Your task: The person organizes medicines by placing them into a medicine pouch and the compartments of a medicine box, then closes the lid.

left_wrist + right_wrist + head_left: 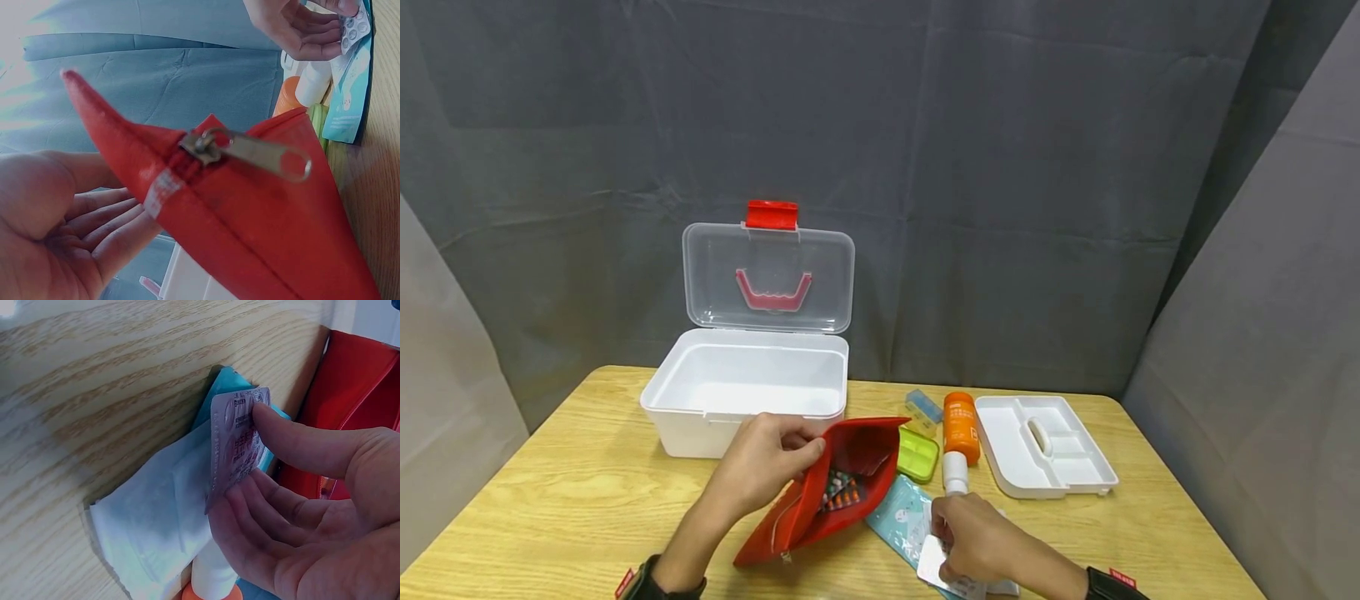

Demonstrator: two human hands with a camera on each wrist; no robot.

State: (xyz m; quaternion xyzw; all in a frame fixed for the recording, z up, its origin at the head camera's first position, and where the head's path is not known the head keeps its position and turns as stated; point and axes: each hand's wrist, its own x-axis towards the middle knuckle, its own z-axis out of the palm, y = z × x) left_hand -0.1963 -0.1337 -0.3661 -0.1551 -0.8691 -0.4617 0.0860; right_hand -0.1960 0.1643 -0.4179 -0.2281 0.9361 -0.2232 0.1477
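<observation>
My left hand (760,471) grips the upper edge of a red zip pouch (793,529), which is tilted with its mouth spread. Blister packs (842,492) of coloured capsules lie inside it. In the left wrist view the pouch's metal zip pull (269,156) hangs close to the camera. My right hand (977,533) pinches a silver blister pack (236,440) between thumb and fingers, printed foil side visible in the right wrist view. Beneath that hand lie a teal packet (895,508) and a pale white packet (156,512), partly hidden in the head view.
An open white box (681,433) with a clear lid (715,258) stands behind the pouch. Beyond my right hand are an orange bottle (960,425) with a white cap, a green case (917,454), a blue and yellow pill box (923,408) and a white compartment tray (1003,425).
</observation>
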